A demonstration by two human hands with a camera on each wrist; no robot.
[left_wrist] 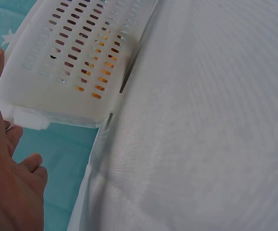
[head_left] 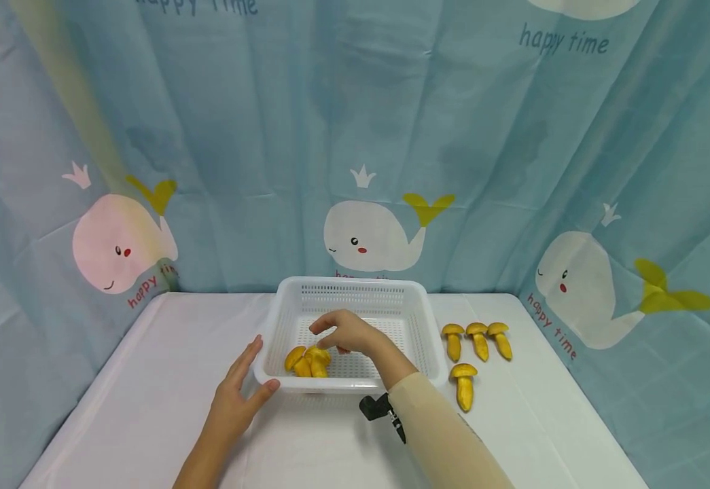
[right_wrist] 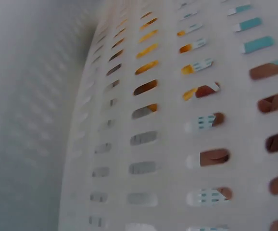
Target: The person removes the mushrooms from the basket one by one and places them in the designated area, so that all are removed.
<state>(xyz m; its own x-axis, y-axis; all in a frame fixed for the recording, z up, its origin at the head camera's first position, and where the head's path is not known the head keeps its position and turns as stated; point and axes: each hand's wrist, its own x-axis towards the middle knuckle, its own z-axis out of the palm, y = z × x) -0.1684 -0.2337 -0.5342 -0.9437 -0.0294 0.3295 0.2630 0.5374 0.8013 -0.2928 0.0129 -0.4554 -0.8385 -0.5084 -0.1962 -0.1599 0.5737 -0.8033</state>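
Note:
A white perforated plastic basket [head_left: 355, 384] stands on the table. Inside its front left part lie at least two yellow toy mushrooms [head_left: 302, 367], side by side. My right hand [head_left: 350, 333] hangs over the basket with loosely bent fingers, just right of the mushrooms; nothing shows in its grasp. My left hand [head_left: 238, 394] is at the basket's front left corner, its fingers extended along the outer side and the thumb at the front rim. In the left wrist view the left hand [left_wrist: 14, 178] appears beside the basket wall [left_wrist: 62, 91]. Through the slots, the right wrist view shows bits of yellow.
Right of the basket, several more yellow mushrooms lie on the white tablecloth [head_left: 544, 421]: a row of three at the back, including one toy mushroom [head_left: 477, 339], and a single mushroom [head_left: 464, 387] nearer. A blue whale-print curtain [head_left: 257, 170] surrounds the table's back and sides.

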